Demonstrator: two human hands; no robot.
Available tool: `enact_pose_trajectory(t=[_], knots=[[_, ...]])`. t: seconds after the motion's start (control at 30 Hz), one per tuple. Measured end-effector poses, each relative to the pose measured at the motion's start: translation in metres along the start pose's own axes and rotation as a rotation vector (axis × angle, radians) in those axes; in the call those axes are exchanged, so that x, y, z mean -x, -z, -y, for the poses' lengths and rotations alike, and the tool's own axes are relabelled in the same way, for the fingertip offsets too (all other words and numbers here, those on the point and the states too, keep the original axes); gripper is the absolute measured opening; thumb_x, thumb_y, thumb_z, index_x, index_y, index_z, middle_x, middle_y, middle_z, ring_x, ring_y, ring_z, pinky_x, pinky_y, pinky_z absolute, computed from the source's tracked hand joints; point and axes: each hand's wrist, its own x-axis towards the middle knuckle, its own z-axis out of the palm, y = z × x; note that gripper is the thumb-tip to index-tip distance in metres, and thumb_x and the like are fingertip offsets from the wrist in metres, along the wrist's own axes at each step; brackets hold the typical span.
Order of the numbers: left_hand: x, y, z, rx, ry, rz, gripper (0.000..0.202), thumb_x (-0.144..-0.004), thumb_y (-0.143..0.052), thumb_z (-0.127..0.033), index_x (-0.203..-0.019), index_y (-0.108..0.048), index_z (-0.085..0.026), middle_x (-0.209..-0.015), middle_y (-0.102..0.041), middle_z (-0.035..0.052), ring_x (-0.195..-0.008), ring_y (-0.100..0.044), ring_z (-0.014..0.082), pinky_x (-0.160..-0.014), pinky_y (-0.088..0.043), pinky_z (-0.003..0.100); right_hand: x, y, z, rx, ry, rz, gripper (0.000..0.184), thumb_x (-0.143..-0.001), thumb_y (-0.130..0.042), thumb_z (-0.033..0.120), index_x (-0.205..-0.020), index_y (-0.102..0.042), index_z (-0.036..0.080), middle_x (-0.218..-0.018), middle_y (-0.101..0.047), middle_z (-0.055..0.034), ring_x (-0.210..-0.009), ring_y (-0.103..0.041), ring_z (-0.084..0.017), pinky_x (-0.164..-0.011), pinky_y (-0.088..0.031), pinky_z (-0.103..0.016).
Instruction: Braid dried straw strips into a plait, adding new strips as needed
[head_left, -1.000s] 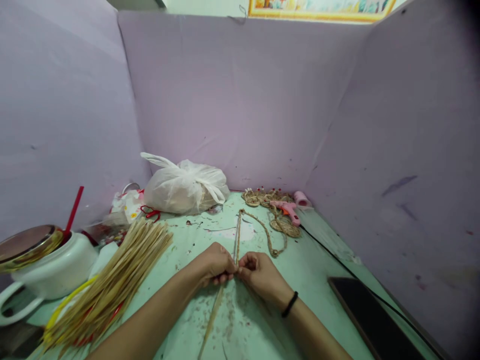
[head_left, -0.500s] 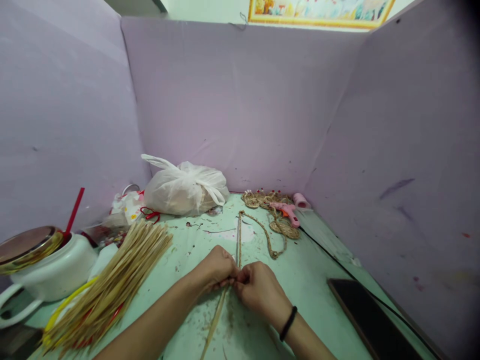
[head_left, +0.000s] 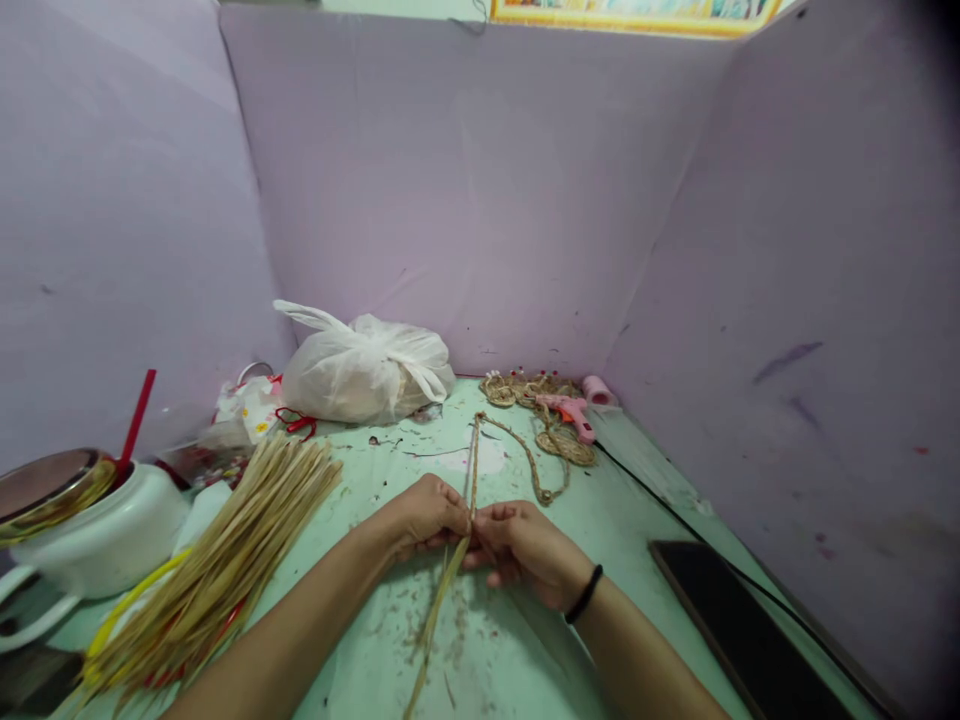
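Observation:
A thin braided straw cord [head_left: 475,465] runs down the middle of the table, and its loose straw strands [head_left: 440,605] hang toward me. My left hand [head_left: 435,515] pinches the cord from the left, at the point where the braid turns into loose strands. From the right, my right hand [head_left: 521,545] grips a strand at the same spot, thumb and forefinger together, its other fingers curled below. The finished length of braid bends at the far end and trails to the right in a loose curve. Fingertips hide the exact crossing of the strands.
On the left lie a bundle of dry straw [head_left: 225,560] and a white pot [head_left: 105,535]. Farther back sits a knotted white plastic bag [head_left: 367,370]. A pink glue gun [head_left: 568,410] rests on coiled braids, its black cable passing a dark phone [head_left: 739,620].
My hands have shifted slightly and the right fingers have opened out from a tighter fist, showing more of the strands. The whole view has tilted down a little.

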Motion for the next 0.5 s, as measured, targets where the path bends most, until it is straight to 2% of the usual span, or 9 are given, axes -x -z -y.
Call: enact_pose_trajectory(t=[0.13, 0.23, 0.37, 0.5], knots=[[-0.002, 0.003, 0.003, -0.03, -0.009, 0.027, 0.004, -0.049, -0.053, -0.017, -0.049, -0.053, -0.013, -0.033, -0.039, -0.0056, -0.027, -0.024, 0.0042, -0.029, -0.011, 0.019, -0.008, -0.001, -0.009, 0.114, 0.068, -0.087, 0.018, -0.067, -0.05, 0.013, -0.049, -0.047, 0.014, -0.042, -0.048, 0.0024, -0.032, -0.039, -0.004, -0.031, -0.03, -0.016], [0.0, 0.005, 0.0, -0.128, 0.022, 0.011, 0.006, -0.05, -0.053, -0.018, -0.053, -0.056, -0.013, -0.035, -0.04, -0.0054, -0.028, -0.026, 0.0054, -0.03, -0.013, 0.02, -0.017, 0.004, -0.016, 0.171, 0.138, -0.107, 0.016, -0.062, -0.052, 0.013, -0.047, -0.047, 0.014, -0.037, -0.044, 0.0047, -0.029, -0.031, -0.003, -0.029, -0.021, -0.016], [0.009, 0.001, -0.009, -0.405, 0.103, -0.111, 0.007, -0.053, -0.052, -0.018, -0.047, -0.053, -0.014, -0.037, -0.043, -0.0028, -0.032, -0.029, 0.0063, -0.035, -0.02, 0.021, -0.021, 0.004, -0.022, 0.159, 0.148, -0.095, 0.012, -0.058, -0.05, 0.013, -0.047, -0.049, 0.014, -0.038, -0.047, 0.0041, -0.03, -0.032, -0.003, -0.03, -0.021, -0.016], [0.019, -0.019, -0.015, -0.721, 0.054, -0.313, 0.007, -0.055, -0.053, -0.019, -0.05, -0.056, -0.014, -0.047, -0.049, 0.0017, -0.047, -0.046, 0.0135, -0.045, -0.03, 0.023, -0.02, -0.002, -0.023, 0.086, 0.133, -0.116, 0.007, -0.055, -0.046, 0.013, -0.049, -0.05, 0.015, -0.038, -0.049, 0.0031, -0.031, -0.036, -0.004, -0.031, -0.02, -0.017]])
